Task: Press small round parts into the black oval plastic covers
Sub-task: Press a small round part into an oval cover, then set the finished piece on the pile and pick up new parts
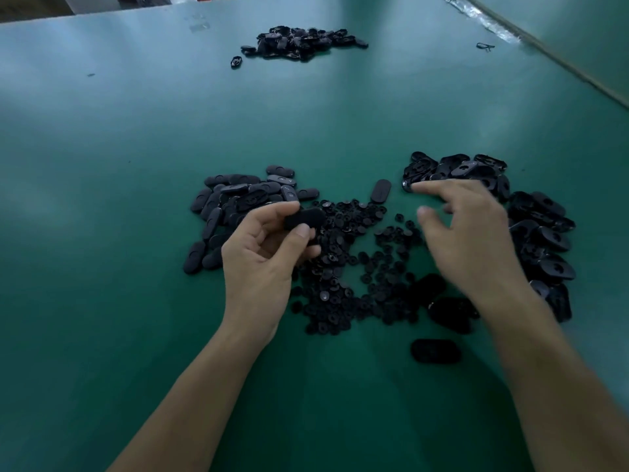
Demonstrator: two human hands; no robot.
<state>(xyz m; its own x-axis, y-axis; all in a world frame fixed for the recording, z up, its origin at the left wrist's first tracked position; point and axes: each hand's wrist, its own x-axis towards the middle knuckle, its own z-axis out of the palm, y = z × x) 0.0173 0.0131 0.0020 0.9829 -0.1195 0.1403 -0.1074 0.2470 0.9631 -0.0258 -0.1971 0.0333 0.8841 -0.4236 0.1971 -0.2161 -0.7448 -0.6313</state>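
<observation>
My left hand (263, 257) pinches one black oval cover (304, 218) between thumb and fingers, just above a scatter of small round black parts (354, 264) on the green table. A heap of oval covers lying smooth side up (235, 206) sits left of that scatter. Another heap of covers with their hollow side showing (531, 226) lies to the right. My right hand (466, 229) is blurred, fingers spread, and hovers between the round parts and the right heap with its index fingertip at the heap's near-left edge. Nothing shows in it.
A third pile of black covers (299, 42) lies far across the green table (102, 199). Single covers lie loose near me (435, 350) and beyond the round parts (380, 191). The table's right edge with a taped seam (544, 46) runs diagonally.
</observation>
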